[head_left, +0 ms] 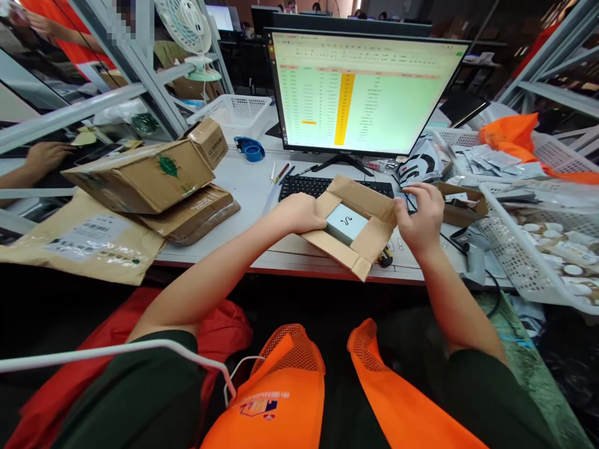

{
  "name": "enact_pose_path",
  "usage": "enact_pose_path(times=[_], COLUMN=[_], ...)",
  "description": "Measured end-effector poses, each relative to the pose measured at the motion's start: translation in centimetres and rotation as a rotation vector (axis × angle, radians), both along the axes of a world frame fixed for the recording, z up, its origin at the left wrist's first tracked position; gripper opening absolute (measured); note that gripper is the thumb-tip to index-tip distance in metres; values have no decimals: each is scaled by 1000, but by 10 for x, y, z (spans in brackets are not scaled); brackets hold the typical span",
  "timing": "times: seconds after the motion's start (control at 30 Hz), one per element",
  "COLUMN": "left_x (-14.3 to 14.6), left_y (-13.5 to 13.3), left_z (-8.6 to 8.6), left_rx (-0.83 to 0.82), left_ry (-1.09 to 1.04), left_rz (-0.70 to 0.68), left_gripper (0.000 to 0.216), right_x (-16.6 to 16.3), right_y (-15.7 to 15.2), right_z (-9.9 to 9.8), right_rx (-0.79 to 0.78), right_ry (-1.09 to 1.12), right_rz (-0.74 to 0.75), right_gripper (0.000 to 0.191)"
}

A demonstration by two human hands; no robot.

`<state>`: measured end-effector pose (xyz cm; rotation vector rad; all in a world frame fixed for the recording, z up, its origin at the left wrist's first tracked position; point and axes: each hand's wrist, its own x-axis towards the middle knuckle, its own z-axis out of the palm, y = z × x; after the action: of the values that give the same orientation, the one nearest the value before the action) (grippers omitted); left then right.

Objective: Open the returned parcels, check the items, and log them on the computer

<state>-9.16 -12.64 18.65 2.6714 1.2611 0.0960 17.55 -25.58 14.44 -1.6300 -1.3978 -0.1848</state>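
An opened cardboard box [369, 246] is tilted over the desk's front edge, its flaps folded outward. Inside it lies a pale blue-white box [347, 222] with a dark curly mark on top. My left hand [302, 214] is closed on the left side of the cardboard box, thumb over the flap. On the other side, my right hand [421, 218] has its thumb and bent fingers at the edge of the right flap. A black and yellow tool [385, 257], partly hidden, lies beside the box.
Behind stand a keyboard [309, 186] and a monitor [360, 93]. Stacked parcels [145, 174] fill the left; a blue tape roll [253, 152] and pens lie nearby. At right are a scanner [475, 265] and white baskets [515, 268]. Another person's hand [47, 156] shows far left.
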Motion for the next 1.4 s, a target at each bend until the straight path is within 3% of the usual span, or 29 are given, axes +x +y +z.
enact_pose_path(times=[0.03,0.13,0.17,0.23,0.33,0.4,0.47,0.57,0.67,0.77,0.83,0.9,1.03,1.2,1.3,1.4], left_x=[-7,-38,-49,-66,-74,-68,-53,-22,12,39,47,45,15,-26,-38,-47], left_y=[1,9,14,26,41,42,35,16,3,3,8,10,3,-20,-29,-36], left_z=[-1,-2,-3,-4,-6,-5,2,19,29,22,14,10,22,45,47,38], left_rx=[2,-84,-155,-322,-461,-335,-73,171,92,53,77,75,21,36,52,105], left_ry=[-43,-203,-235,-255,-230,-197,-169,-103,53,168,182,150,-4,-163,-188,-208], left_rz=[-21,-73,-83,-80,-96,-109,-133,-339,-653,-757,-782,-819,-831,-758,-714,-728], left_gripper=[31,37,38,38,32,37,58,65,59,65,70,73,77,60,52,53], right_x=[-12,-46,-52,-54,-38,-28,-29,-48,-69,-74,-71,-66,-59,-54,-55,-61], right_y=[-11,-32,-36,-37,-37,-41,-50,-71,-84,-82,-76,-71,-68,-73,-78,-86], right_z=[8,16,11,-11,-66,-105,-140,-175,-192,-194,-191,-188,-176,-135,-113,-103], right_rx=[0,-200,-234,-162,133,267,331,294,98,4,-96,-198,-174,-32,63,193], right_ry=[-133,-397,-448,-465,-305,-146,-3,141,220,272,327,390,367,193,82,60], right_rz=[98,524,615,647,495,276,32,-105,-151,-170,-38,103,161,234,266,228], right_gripper=[36,31,31,35,52,65,69,60,66,105,128,139,146,144,134,133])
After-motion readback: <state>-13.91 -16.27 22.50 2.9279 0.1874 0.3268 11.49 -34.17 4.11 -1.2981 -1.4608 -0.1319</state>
